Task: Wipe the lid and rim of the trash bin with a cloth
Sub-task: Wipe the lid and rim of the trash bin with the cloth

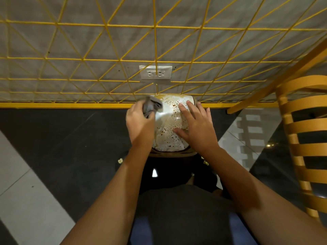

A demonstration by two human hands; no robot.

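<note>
The trash bin stands against the wall, directly below me. Its white lid [169, 121] is speckled with brown stains, and a tan rim [172, 154] shows at the near edge. My left hand [139, 124] is over the lid's left side, closed around a crumpled grey cloth [151, 105] that pokes out toward the back left corner. My right hand [196, 126] lies flat on the right side of the lid, fingers spread, with the fingertips pointing toward the wall.
A yellow wire grid [155, 59] covers the grey wall behind the bin, with a white double socket [155, 73] behind it. A yellow wooden slatted chair [304, 138] stands at the right. The floor is dark with pale tile strips [26, 200].
</note>
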